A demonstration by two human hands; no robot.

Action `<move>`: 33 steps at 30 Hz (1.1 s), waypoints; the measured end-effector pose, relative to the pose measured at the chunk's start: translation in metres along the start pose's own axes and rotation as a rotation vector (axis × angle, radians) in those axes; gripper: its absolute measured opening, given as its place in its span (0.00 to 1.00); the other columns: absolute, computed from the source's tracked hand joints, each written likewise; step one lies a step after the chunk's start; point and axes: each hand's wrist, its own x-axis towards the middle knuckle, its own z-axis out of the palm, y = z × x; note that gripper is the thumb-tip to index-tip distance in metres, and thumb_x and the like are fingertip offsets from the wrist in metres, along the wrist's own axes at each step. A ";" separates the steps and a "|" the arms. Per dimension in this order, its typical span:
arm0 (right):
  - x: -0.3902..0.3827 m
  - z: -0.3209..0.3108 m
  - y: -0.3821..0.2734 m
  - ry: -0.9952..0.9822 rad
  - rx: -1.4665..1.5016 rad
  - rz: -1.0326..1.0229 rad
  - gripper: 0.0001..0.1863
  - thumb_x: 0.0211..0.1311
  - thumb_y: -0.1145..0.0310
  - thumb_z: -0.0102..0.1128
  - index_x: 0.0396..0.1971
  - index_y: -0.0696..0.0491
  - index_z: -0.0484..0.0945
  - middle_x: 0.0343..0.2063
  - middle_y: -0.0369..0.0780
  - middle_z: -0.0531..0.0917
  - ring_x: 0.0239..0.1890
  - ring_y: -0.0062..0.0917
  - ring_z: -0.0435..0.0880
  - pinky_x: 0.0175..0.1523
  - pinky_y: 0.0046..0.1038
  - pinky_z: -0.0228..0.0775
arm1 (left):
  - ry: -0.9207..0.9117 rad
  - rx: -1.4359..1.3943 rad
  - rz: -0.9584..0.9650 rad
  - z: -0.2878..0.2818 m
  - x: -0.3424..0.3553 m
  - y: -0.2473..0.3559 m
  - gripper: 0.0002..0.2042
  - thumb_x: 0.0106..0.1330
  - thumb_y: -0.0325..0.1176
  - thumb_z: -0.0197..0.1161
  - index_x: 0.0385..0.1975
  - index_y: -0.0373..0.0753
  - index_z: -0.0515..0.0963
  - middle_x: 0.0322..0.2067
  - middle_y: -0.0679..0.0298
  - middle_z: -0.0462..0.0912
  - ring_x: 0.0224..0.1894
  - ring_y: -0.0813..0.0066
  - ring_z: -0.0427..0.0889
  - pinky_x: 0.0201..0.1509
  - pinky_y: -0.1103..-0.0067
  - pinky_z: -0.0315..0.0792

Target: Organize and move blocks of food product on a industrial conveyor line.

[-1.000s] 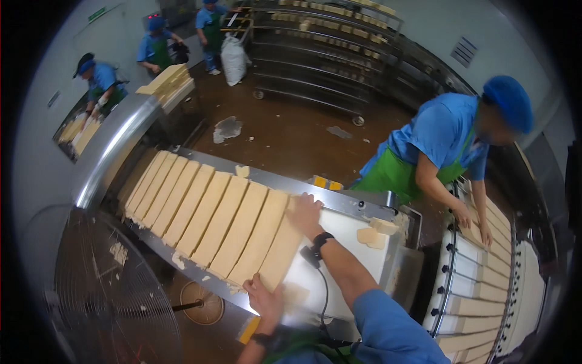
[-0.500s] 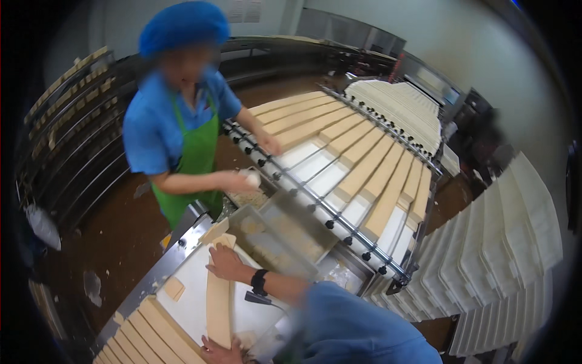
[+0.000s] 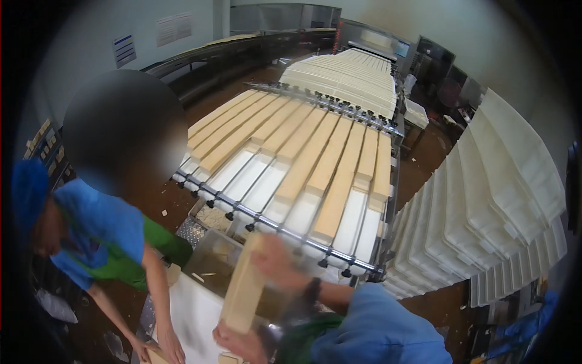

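Note:
My left hand [image 3: 236,340] grips the lower end of a long, pale yellow slab [image 3: 245,291], with its fingers closed on the edge. My right hand [image 3: 273,261], blurred by motion, holds the same slab at its upper end. The slab is held at a slant over a plastic bin [image 3: 206,256] and the right side of a white worktop [image 3: 200,315]. Just beyond the upper end lies a fan-shaped conveyor [image 3: 230,170] with metal dividing rods and black knobs along its bar, carrying several similar slabs [image 3: 330,158] in lanes.
A co-worker [image 3: 97,230] in blue and green leans at the left, both hands low at the worktop's edge. Stacked white corrugated trays [image 3: 473,200] stand at the right. Further conveyor lanes [image 3: 339,73] run toward machinery at the back. A shelved rack [image 3: 36,139] is at the far left.
My view has turned right toward the conveyor. The slab between my hands has come off the worktop toward the conveyor. The co-worker has moved from the conveyor's side down to the worktop.

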 end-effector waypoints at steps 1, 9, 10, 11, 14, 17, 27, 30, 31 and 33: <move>0.013 -0.036 0.017 0.105 -0.014 0.053 0.22 0.64 0.61 0.62 0.51 0.59 0.73 0.45 0.54 0.75 0.51 0.51 0.74 0.57 0.48 0.67 | -0.084 0.037 0.164 0.002 0.010 0.046 0.41 0.53 0.39 0.76 0.66 0.33 0.63 0.59 0.40 0.65 0.62 0.38 0.64 0.66 0.51 0.60; 0.057 -0.242 0.226 0.367 -0.370 0.135 0.16 0.69 0.60 0.56 0.48 0.57 0.76 0.43 0.51 0.81 0.48 0.50 0.79 0.53 0.47 0.71 | -0.801 -0.365 0.277 0.098 -0.005 0.227 0.35 0.58 0.27 0.68 0.68 0.36 0.63 0.54 0.44 0.63 0.59 0.42 0.67 0.64 0.60 0.65; 0.059 -0.250 0.241 0.285 -0.384 0.173 0.17 0.70 0.58 0.54 0.47 0.57 0.77 0.42 0.51 0.81 0.47 0.49 0.80 0.53 0.47 0.71 | -0.899 -0.377 0.237 0.109 -0.009 0.233 0.34 0.59 0.27 0.66 0.68 0.36 0.64 0.53 0.44 0.65 0.58 0.43 0.70 0.62 0.61 0.68; 0.064 -0.255 0.258 0.199 -0.411 0.249 0.18 0.69 0.57 0.54 0.44 0.57 0.80 0.41 0.52 0.83 0.45 0.50 0.81 0.54 0.47 0.71 | -1.000 -0.393 0.198 0.121 -0.012 0.240 0.32 0.61 0.26 0.65 0.67 0.36 0.65 0.52 0.45 0.66 0.56 0.43 0.72 0.60 0.62 0.71; 0.094 -0.275 0.292 -0.335 -0.822 0.265 0.17 0.65 0.57 0.56 0.38 0.56 0.84 0.39 0.50 0.85 0.46 0.46 0.84 0.50 0.46 0.74 | -0.930 -0.299 0.239 0.137 0.002 0.256 0.29 0.63 0.28 0.64 0.66 0.36 0.67 0.51 0.45 0.68 0.53 0.43 0.75 0.58 0.63 0.74; 0.115 -0.331 0.380 -0.438 -0.837 0.155 0.10 0.59 0.63 0.63 0.33 0.52 0.85 0.35 0.46 0.87 0.44 0.40 0.87 0.45 0.42 0.77 | -0.998 -0.389 0.223 0.143 0.009 0.286 0.28 0.63 0.31 0.67 0.64 0.38 0.70 0.52 0.45 0.70 0.54 0.44 0.76 0.59 0.63 0.73; 0.149 -0.320 0.380 -0.325 -1.150 -0.057 0.06 0.56 0.69 0.66 0.34 0.49 0.82 0.34 0.39 0.87 0.39 0.31 0.87 0.41 0.35 0.76 | -0.955 -0.279 0.119 0.163 0.003 0.297 0.29 0.64 0.34 0.68 0.65 0.41 0.69 0.53 0.47 0.69 0.52 0.44 0.78 0.57 0.61 0.74; 0.152 -0.331 0.369 -0.090 -1.172 -0.017 0.06 0.58 0.69 0.62 0.35 0.50 0.81 0.39 0.41 0.85 0.43 0.31 0.84 0.48 0.36 0.73 | -0.952 -0.309 0.084 0.179 -0.004 0.316 0.32 0.64 0.31 0.67 0.69 0.40 0.63 0.55 0.45 0.64 0.52 0.42 0.77 0.56 0.60 0.74; 0.154 -0.331 0.362 -0.088 -1.171 -0.024 0.06 0.58 0.69 0.62 0.35 0.50 0.81 0.39 0.41 0.85 0.43 0.31 0.84 0.48 0.36 0.73 | -0.945 -0.311 0.082 0.192 -0.010 0.318 0.32 0.64 0.31 0.67 0.69 0.40 0.63 0.55 0.45 0.64 0.52 0.42 0.77 0.56 0.60 0.74; 0.149 -0.336 0.347 0.086 -1.086 0.039 0.13 0.57 0.66 0.63 0.42 0.51 0.81 0.45 0.44 0.82 0.49 0.34 0.80 0.55 0.40 0.68 | -0.747 -0.302 0.348 0.226 -0.026 0.318 0.35 0.63 0.27 0.65 0.71 0.38 0.58 0.57 0.43 0.60 0.52 0.41 0.77 0.55 0.60 0.75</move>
